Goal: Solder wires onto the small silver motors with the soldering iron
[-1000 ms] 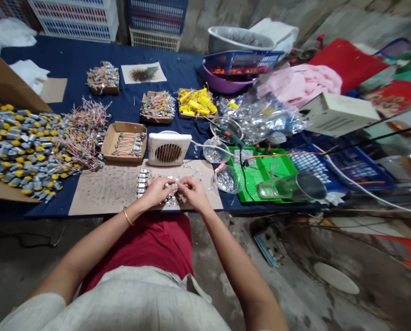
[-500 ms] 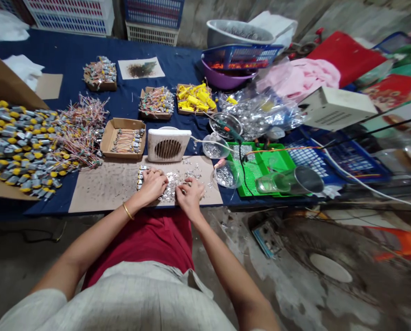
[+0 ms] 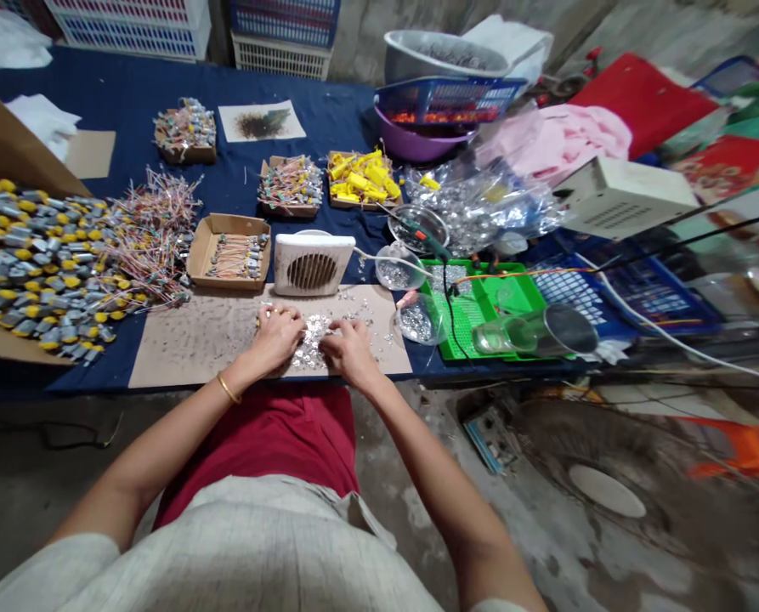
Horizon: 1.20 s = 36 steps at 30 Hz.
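Silver bits: loose on cardboard sheet, btwn my hands
L grip: fingers curled, can't tell if clamped
R grip: fingertips bunched at bits' edge, hold unclear, can't tell

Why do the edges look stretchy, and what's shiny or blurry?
Head view: probably a wide lens stretches the edges, and the orange thing on the picture's right looks smeared; head view: the bag shines with glare; head view: metal bits glint between left hand and right hand, too small to make out.
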Each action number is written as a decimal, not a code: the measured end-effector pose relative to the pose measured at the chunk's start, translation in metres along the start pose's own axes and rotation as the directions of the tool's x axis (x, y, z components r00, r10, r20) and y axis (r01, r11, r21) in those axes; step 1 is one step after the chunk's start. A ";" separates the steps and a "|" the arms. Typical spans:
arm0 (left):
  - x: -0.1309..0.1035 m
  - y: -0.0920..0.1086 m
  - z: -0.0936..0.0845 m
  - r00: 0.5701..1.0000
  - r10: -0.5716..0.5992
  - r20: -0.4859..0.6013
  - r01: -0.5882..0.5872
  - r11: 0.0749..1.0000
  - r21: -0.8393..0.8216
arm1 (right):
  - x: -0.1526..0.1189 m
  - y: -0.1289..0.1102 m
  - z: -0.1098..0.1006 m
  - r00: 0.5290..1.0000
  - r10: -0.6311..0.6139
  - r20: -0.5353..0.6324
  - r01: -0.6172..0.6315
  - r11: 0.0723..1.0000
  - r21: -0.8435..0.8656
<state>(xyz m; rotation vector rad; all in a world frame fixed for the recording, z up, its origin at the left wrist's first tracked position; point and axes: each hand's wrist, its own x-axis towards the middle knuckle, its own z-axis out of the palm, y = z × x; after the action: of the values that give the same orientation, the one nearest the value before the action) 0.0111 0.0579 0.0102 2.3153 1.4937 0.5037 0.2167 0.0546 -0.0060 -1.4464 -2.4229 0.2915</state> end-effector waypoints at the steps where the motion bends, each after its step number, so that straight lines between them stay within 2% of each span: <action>1: -0.005 -0.003 -0.002 0.999 -0.033 -0.018 0.033 0.999 0.002 | 0.005 0.001 0.000 0.996 -0.076 0.047 0.075 0.997 0.016; 3: -0.016 -0.007 -0.005 0.998 -0.066 -0.024 0.067 0.998 0.010 | 0.013 0.002 -0.001 0.970 -0.210 0.126 0.206 0.978 0.044; 6: -0.026 -0.010 -0.006 0.996 -0.086 -0.025 0.086 0.996 0.014 | 0.017 0.006 -0.003 0.956 -0.249 0.152 0.245 0.968 0.044; 10: -0.022 -0.008 -0.002 0.996 -0.091 -0.017 0.091 0.995 0.030 | 0.012 0.012 -0.001 0.987 -0.134 0.083 0.127 0.988 0.082; 14: -0.010 0.000 0.007 0.997 -0.060 0.050 0.057 0.997 0.055 | 0.012 0.007 0.003 0.995 -0.092 0.042 0.087 0.991 0.103; 19: -0.007 0.006 0.011 0.994 -0.078 0.080 0.073 0.996 0.056 | 0.028 -0.010 0.006 0.989 -0.081 0.125 0.067 0.992 0.111; 22: -0.008 0.006 0.007 0.990 -0.119 0.079 0.116 0.992 0.050 | 0.033 -0.016 0.005 0.986 -0.038 0.161 0.000 0.973 0.230; 28: -0.005 0.009 0.002 0.989 -0.136 0.051 0.137 0.990 -0.022 | 0.031 -0.016 -0.004 0.993 0.071 0.099 -0.107 0.894 0.435; 31: -0.006 0.012 0.000 0.987 -0.159 0.014 0.158 0.964 -0.212 | 0.026 -0.021 -0.010 0.989 0.139 0.048 -0.144 0.836 0.529; 33: -0.008 0.014 -0.002 0.981 -0.193 0.001 0.175 0.889 -0.423 | 0.021 -0.030 -0.013 0.976 0.213 0.036 -0.187 0.750 0.634; 34: -0.010 0.015 -0.003 0.976 -0.218 0.001 0.184 0.824 -0.536 | 0.018 -0.036 -0.013 0.960 0.277 0.050 -0.226 0.652 0.724; 36: -0.014 0.018 -0.004 0.960 -0.279 0.027 0.209 0.647 -0.734 | 0.013 -0.048 -0.011 0.905 0.407 0.123 -0.287 0.369 0.884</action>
<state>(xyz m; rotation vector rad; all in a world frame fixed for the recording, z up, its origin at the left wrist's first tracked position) 0.0181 0.0387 0.0203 1.4459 1.2760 0.9350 0.1753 0.0436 0.0220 -1.3065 -1.3286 1.3221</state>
